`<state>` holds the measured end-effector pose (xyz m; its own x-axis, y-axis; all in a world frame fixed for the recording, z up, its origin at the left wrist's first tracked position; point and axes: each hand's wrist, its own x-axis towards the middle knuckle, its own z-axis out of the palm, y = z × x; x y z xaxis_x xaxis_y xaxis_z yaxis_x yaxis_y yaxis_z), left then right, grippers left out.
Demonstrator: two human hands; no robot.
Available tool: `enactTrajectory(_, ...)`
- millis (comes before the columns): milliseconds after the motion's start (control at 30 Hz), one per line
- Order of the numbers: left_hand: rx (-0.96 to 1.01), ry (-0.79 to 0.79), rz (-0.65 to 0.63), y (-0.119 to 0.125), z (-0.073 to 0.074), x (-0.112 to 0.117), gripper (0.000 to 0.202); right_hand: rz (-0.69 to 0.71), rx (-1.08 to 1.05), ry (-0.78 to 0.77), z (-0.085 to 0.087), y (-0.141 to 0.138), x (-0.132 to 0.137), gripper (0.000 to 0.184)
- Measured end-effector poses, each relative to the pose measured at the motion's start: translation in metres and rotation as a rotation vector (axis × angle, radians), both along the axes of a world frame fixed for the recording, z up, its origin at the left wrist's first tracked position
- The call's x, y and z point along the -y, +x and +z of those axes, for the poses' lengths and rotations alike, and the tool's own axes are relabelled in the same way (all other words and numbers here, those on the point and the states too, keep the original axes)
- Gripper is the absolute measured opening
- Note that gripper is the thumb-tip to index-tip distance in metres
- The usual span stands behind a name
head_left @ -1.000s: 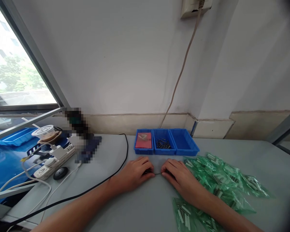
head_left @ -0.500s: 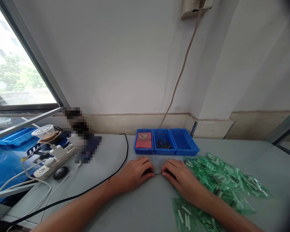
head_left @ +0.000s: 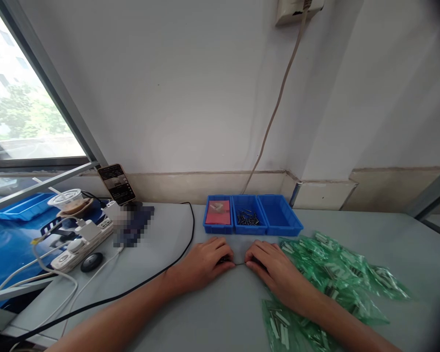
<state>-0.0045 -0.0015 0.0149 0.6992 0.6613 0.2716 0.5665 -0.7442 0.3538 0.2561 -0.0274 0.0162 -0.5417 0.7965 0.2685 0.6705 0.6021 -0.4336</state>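
My left hand rests on the grey table with its fingers closed in a pinch. A thin, wire-like piece runs across the short gap from it to my right hand, which is pinched shut as well. Something dark shows under the curled left fingers, too hidden to name. Just beyond the hands stands a row of blue bins: the left bin holds a red card and a small clear bag, the middle bin several dark metal pins or screws. Green plastic bags of small pale and metal parts lie beside and under my right forearm.
A black cable crosses the table under my left forearm. At the left are a black mouse, a white power strip with plugs, a propped phone and a lidded cup. The right bin stands against the wall side.
Both hands hold the same place and pose. The phone screen at the left shows plainly now, where it was blurred out before.
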Motion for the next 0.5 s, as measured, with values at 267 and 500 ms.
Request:
enactTrajectory(267, 0.003, -0.008, 0.003, 0.0001, 0.0022, 0.0011, 0.010, 0.001, 0.018, -0.029, 0.0002, 0.0002, -0.0002, 0.014)
enactTrajectory(500, -0.002, -0.009, 0.002, 0.0010, 0.0034, 0.0015, 0.009, 0.002, 0.027, -0.034, 0.0025, -0.0003, -0.0013, 0.014)
